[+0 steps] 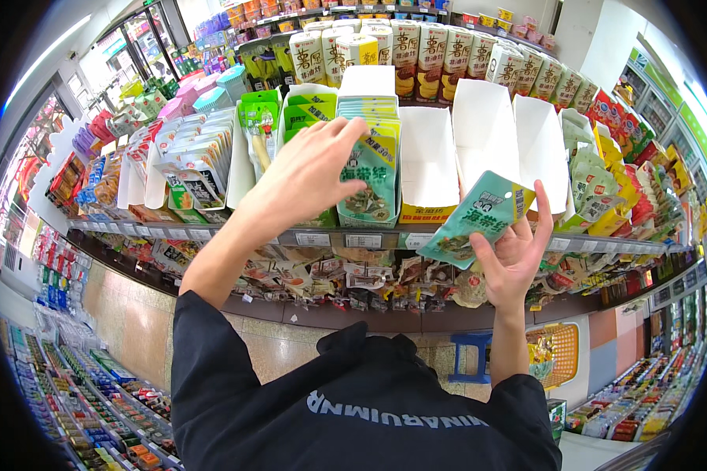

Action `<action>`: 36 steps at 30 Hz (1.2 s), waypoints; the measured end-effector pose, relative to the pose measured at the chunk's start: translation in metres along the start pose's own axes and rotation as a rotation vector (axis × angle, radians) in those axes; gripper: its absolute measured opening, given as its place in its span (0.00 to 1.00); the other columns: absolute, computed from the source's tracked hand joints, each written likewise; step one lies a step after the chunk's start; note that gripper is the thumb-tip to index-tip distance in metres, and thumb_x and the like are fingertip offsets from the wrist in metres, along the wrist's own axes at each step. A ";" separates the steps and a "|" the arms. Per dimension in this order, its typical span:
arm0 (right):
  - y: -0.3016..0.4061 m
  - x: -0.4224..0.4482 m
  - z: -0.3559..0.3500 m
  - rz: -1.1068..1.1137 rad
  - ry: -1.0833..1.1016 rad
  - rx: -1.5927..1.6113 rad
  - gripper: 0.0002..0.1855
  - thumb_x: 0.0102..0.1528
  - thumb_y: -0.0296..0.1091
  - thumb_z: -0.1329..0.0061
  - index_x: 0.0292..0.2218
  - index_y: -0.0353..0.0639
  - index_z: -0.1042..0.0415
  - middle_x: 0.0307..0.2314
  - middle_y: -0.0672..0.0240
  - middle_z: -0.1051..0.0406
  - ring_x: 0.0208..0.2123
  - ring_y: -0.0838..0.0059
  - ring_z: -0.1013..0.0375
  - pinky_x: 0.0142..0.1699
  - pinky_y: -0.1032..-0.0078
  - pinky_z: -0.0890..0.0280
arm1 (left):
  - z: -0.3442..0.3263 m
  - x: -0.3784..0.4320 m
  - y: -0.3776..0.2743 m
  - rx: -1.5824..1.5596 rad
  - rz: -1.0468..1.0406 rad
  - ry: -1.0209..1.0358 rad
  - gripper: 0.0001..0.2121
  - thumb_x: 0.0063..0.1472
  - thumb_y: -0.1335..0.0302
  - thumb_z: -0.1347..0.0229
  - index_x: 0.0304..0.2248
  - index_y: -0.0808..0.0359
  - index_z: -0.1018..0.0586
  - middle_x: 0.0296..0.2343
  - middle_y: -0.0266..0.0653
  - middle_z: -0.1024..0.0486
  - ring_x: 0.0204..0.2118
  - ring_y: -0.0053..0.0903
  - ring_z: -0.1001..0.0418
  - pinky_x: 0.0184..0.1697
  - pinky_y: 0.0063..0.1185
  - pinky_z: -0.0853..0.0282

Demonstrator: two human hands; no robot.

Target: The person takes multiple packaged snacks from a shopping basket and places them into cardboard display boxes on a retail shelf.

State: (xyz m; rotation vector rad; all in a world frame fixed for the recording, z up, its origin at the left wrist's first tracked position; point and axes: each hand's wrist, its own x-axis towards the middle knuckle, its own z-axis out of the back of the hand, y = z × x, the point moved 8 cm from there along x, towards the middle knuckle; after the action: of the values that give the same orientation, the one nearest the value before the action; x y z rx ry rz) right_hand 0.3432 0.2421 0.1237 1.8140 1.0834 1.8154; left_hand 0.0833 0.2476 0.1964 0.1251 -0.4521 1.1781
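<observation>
My right hand (509,259) holds a teal snack pouch (477,221) with a yellow corner, tilted in front of the shelf edge. My left hand (315,162) is over a white display box (368,82) filled with a row of like teal pouches (368,188); its fingertips are at the upper front of the row, and whether they grip a pouch I cannot tell. Green pouches (312,112) stand in the box to the left, partly behind my left hand. Right of the teal row stand white display boxes (427,156) with bare inner walls showing.
A shelf edge (312,238) with price tags runs across, with packaged snacks on a lower tier (368,277). Tall snack cartons (403,59) line the back. On the floor are a blue stool (468,359) and an orange basket (565,356) holding packages. More stocked shelves stand behind me.
</observation>
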 end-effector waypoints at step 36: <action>-0.020 0.065 -0.117 0.370 0.401 -0.837 0.48 0.47 0.33 0.33 0.63 0.41 0.45 0.56 0.53 0.40 0.56 0.49 0.39 0.61 0.58 0.42 | -0.023 -0.085 -0.029 -0.025 -0.363 -0.470 0.14 0.53 0.78 0.39 0.42 0.67 0.22 0.34 0.38 0.23 0.35 0.30 0.23 0.39 0.27 0.27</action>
State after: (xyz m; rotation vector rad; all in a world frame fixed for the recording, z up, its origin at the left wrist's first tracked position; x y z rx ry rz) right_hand 0.2188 0.2704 0.1671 1.2031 -0.0031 2.4031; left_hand 0.0902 0.1702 0.1455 0.4496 -0.8190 0.7796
